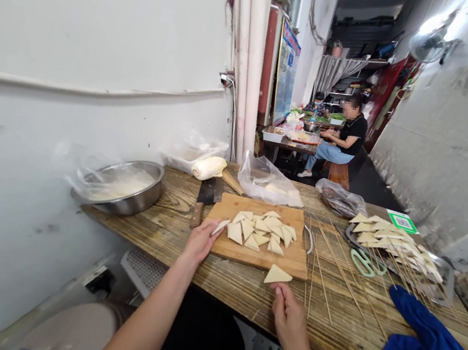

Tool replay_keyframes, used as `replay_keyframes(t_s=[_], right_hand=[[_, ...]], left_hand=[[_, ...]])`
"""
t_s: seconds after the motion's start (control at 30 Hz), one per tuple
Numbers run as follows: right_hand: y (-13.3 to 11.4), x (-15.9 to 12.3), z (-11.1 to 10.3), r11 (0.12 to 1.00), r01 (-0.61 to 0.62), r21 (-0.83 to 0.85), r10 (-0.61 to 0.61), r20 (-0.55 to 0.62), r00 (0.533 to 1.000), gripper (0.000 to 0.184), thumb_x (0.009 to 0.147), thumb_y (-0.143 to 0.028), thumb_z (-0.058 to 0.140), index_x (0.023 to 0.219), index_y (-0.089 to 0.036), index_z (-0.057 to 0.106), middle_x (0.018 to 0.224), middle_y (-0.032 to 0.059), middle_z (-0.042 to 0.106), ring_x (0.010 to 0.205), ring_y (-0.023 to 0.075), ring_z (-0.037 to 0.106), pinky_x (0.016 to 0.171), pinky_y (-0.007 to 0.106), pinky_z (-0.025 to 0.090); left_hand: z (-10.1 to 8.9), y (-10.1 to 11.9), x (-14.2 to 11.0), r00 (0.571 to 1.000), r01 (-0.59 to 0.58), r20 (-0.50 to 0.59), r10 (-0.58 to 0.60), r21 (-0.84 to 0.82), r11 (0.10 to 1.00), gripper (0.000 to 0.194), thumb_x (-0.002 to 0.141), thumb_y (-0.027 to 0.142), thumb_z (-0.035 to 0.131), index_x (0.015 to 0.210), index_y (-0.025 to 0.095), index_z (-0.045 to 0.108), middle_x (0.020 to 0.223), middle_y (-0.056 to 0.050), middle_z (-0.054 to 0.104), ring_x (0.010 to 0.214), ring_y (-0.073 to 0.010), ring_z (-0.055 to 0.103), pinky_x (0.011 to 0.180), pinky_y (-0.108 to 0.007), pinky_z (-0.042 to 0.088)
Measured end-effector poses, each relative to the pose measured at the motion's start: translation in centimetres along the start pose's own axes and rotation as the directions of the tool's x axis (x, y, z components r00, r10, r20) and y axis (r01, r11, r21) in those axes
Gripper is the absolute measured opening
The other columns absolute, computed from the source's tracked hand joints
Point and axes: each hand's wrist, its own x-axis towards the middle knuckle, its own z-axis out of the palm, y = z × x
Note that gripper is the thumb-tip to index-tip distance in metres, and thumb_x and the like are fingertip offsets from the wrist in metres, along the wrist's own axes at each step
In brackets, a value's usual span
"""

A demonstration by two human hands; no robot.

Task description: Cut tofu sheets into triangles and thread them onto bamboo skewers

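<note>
My left hand (201, 241) is closed on a thin pale tofu triangle (220, 227) at the left edge of the wooden cutting board (247, 256). My right hand (288, 316) is closed in front of the board, with another tofu triangle (278, 275) just beyond its fingertips. This piece appears to be on a skewer held in the fist, though the stick itself hardly shows. A loose heap of tofu triangles (261, 228) lies on the board. Bamboo skewers (339, 260) are scattered to the right of it.
A metal tray (444, 290) at right holds stacked skewered triangles (394, 239). Green-handled scissors (365, 263) and a blue cloth (430, 348) lie nearby. At left are a steel bowl (133, 202) and a cleaver (210, 190). Plastic bags (269, 181) line the back; two people sit farther off.
</note>
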Motion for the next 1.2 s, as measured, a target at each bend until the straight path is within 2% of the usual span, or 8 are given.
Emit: replay_keyframes(t_s=[0.1,0.17,0.3,0.4,0.5,0.63,0.77,1.2], right_hand=[[-0.5,0.0,0.0,0.999,0.027,-0.017,-0.026,0.027,0.999,0.034,0.091,-0.034,0.029,0.089,-0.017,0.058,0.056,0.0008,0.058,0.055,0.0154,0.058,0.052,0.022,0.043],[-1.0,-0.1,0.2,0.998,0.066,-0.023,-0.064,0.070,0.995,0.032,0.092,-0.032,0.029,0.090,-0.017,0.058,0.065,0.0032,0.063,0.059,0.0156,0.061,0.056,0.023,0.045],[-2.1,-0.2,0.6,0.989,0.142,-0.034,-0.134,0.176,0.975,0.031,0.092,-0.026,0.028,0.092,-0.017,0.058,0.076,0.0054,0.067,0.066,0.0163,0.063,0.063,0.024,0.045],[-2.6,-0.2,0.9,0.987,0.153,-0.053,-0.137,0.233,0.963,0.032,0.092,-0.024,0.026,0.091,-0.017,0.058,0.074,0.0057,0.066,0.065,0.0164,0.063,0.062,0.024,0.045],[-2.9,-0.1,1.0,0.987,0.151,-0.058,-0.131,0.266,0.955,0.032,0.092,-0.024,0.026,0.092,-0.017,0.058,0.074,0.0060,0.066,0.064,0.0161,0.063,0.061,0.023,0.044],[-3.1,-0.1,1.0,0.987,0.154,-0.053,-0.134,0.274,0.952,0.032,0.092,-0.025,0.027,0.091,-0.017,0.058,0.072,0.0056,0.066,0.063,0.0157,0.062,0.061,0.023,0.043],[-3.2,-0.2,1.1,0.985,0.158,-0.066,-0.133,0.285,0.949,0.033,0.092,-0.024,0.026,0.091,-0.017,0.058,0.072,0.0058,0.065,0.064,0.0159,0.062,0.062,0.023,0.043],[-2.5,-0.5,1.5,0.986,0.156,-0.065,-0.133,0.265,0.955,0.034,0.091,-0.023,0.027,0.094,-0.016,0.059,0.075,0.0069,0.067,0.066,0.0164,0.063,0.063,0.023,0.043]], left_hand=[[0.2,-1.0,-0.1,0.995,-0.088,-0.042,0.091,0.055,0.995,0.030,0.067,-0.004,0.061,0.093,0.012,0.062,0.093,-0.007,0.066,0.086,-0.0100,0.063,0.084,-0.021,0.048],[0.6,-1.3,-0.7,0.996,-0.089,-0.005,0.090,0.073,0.993,0.032,0.065,-0.003,0.065,0.094,0.011,0.062,0.093,-0.008,0.067,0.084,-0.0101,0.063,0.083,-0.022,0.048],[1.4,-1.0,-2.3,0.994,0.054,0.098,-0.050,-0.035,0.998,0.011,0.071,0.000,0.060,0.080,0.006,0.062,0.086,-0.011,0.067,0.082,-0.0137,0.064,0.081,-0.024,0.051],[1.7,-0.4,-3.2,0.978,0.189,0.108,-0.178,-0.095,0.977,0.007,0.077,0.004,0.056,0.081,0.008,0.059,0.087,-0.013,0.067,0.084,-0.0182,0.065,0.077,-0.031,0.054],[1.8,0.1,-3.7,0.971,0.226,0.095,-0.221,-0.038,0.973,0.008,0.079,0.008,0.055,0.086,0.008,0.058,0.085,-0.014,0.066,0.075,-0.0161,0.066,0.067,-0.026,0.055],[2.1,0.4,-3.8,0.972,0.211,0.098,-0.214,0.033,0.977,0.009,0.079,0.014,0.057,0.086,0.009,0.059,0.072,-0.009,0.066,0.053,-0.0083,0.060,0.050,-0.017,0.050],[2.3,0.2,-4.0,0.965,0.240,0.101,-0.244,0.050,0.970,0.010,0.078,0.014,0.057,0.086,0.009,0.060,0.074,-0.009,0.066,0.054,-0.0078,0.059,0.041,-0.012,0.041],[3.1,-0.4,-4.8,0.944,0.265,0.198,-0.265,0.028,0.964,0.006,0.079,0.011,0.054,0.082,0.006,0.056,0.069,-0.008,0.062,0.040,0.0003,0.038,0.031,-0.008,0.024]])
